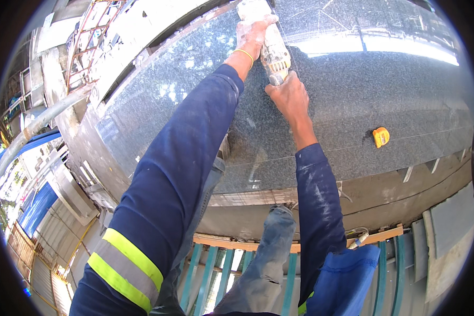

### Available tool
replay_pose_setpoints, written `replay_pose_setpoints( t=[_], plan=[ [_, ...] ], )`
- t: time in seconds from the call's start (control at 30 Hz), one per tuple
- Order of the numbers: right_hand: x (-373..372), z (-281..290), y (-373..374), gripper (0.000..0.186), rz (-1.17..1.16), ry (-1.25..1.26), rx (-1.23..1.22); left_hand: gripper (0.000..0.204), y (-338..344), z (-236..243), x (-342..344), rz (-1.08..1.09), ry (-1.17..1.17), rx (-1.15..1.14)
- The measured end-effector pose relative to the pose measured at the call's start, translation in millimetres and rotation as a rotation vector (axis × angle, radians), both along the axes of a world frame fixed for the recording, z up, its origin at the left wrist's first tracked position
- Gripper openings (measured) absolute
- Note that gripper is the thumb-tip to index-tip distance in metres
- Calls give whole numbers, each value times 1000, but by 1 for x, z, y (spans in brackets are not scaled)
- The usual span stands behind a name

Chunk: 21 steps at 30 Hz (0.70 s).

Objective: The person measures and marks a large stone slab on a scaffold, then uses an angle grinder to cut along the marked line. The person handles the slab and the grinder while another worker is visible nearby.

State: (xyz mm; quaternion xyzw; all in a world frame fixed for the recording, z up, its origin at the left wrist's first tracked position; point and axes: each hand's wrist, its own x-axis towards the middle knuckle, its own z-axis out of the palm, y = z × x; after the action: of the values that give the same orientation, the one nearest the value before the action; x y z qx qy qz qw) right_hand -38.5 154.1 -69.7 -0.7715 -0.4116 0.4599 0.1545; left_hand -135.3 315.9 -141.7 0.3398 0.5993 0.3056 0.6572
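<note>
Both hands (291, 99) grip a dusty power tool (275, 51) — its far end cut off.

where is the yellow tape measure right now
In the head view, the yellow tape measure lies on the dark speckled slab, to the right of the right hand and closer to the slab's near edge.

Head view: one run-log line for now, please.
left hand: grips power tool, far part | right hand: grips near end | yellow tape measure: on dark stone slab, right of tool
</note>
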Motion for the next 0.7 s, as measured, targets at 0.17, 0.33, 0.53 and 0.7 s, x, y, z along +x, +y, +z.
replay_pose_setpoints(
  t=[0.17, 0.33, 0.53, 0.7],
  plan=[
    [6, 1, -4, 49, -1, -6, 1, 40, -8, 19, 10, -31, -16, -68],
    [1, 9, -13, 48, 3, 9, -55, 43, -23, 28, 5, -6, -81, -48],
    [8, 6, -17, 47, 0, -9, -18, 43, -29, 50, 17, 11, -2, 21],
    [0, 2, -4, 47, 7, -13, 13, 41, -8, 34, 7, -12, -19, -37]
  ],
)
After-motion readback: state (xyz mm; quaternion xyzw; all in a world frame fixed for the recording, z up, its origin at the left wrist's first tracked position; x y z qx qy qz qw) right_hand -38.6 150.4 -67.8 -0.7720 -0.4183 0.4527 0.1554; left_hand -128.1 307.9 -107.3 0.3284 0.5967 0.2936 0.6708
